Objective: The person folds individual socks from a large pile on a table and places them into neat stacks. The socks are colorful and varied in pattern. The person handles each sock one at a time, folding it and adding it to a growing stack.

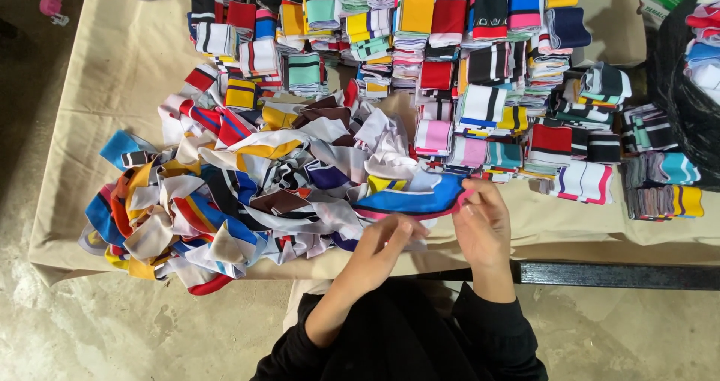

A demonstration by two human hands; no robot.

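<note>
While both hands work at the near edge of the table (90, 88), a blue knit strip (416, 199) with a pink and dark border lies stretched between them; the right hand (484, 223) pinches its right end between thumb and fingertips, and the left hand (386, 242) grips the near-left part of it with curled fingers, thumb on top; held at two points like this, the strip is kept flat and taut, which looks like a hold suited to folding or straightening it. It sits at the near middle of the table, just right of a loose heap of strips (240, 193); that heap spreads over the left half of the cloth in a tangle of white, blue, yellow, red and brown, unsorted and overlapping, probably because these pieces have not been handled one by one. Farther off and to the right, folded stacks (465, 58) stand in close rows, each pile squared up and set edge to edge, seemingly so that colours stay apart and space is saved; a few smaller piles (660, 182) rest at the far right, near a dark mesh bag (686, 96). A beige cloth covers the table and hangs over its near side; dark sleeves (480, 328) reach up from the bottom of the view; a small pink object (51, 6) lies on the floor at far left.
</note>
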